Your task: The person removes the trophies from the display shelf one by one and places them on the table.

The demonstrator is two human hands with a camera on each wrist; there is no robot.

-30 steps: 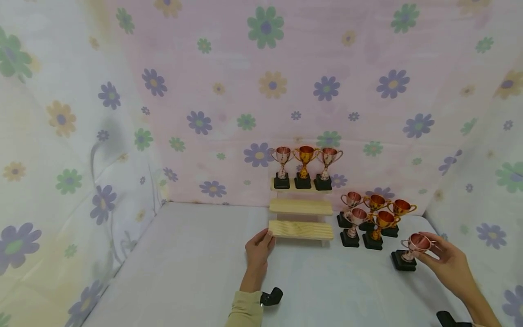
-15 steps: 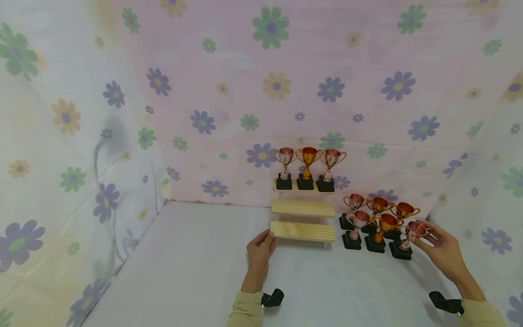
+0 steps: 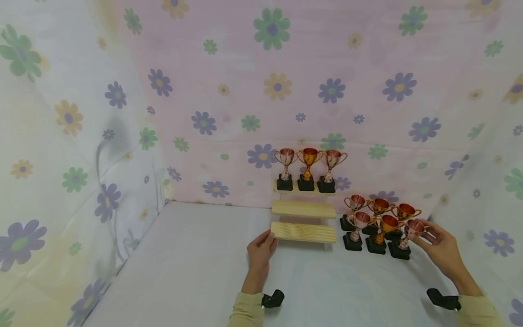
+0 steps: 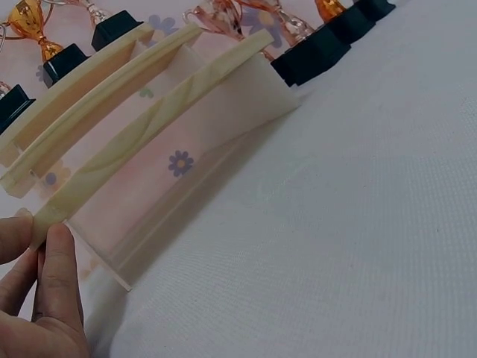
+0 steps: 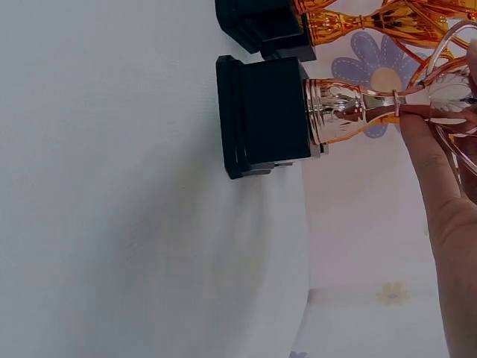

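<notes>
My left hand [image 3: 260, 252] pinches the left end of the lowest board of a three-step wooden display stand [image 3: 303, 232]; in the left wrist view, thumb and fingers [image 4: 58, 272] close on the board's end. At the front right corner of a trophy group, my right hand [image 3: 441, 250] holds a rose-gold trophy cup [image 3: 413, 228] by its bowl and handle. Its black square base [image 5: 268, 112] is low over the white table, beside a gold trophy [image 3: 387, 223]. In the right wrist view, one finger lies along the cup's stem, and the bowl is partly hidden.
Three trophies, rose-gold, gold [image 3: 309, 156] and rose-gold, stand on the top board. The middle board [image 3: 303, 209] is bare. Right of the stand, more trophies [image 3: 354, 202] stand close together in two rows. A flowered cloth [image 3: 229, 68] backs the white table [image 3: 184, 263].
My right hand has carried the rose-gold trophy left and slightly back, up to the front row's right end. The left hand stays on the stand; the head view has shifted slightly.
</notes>
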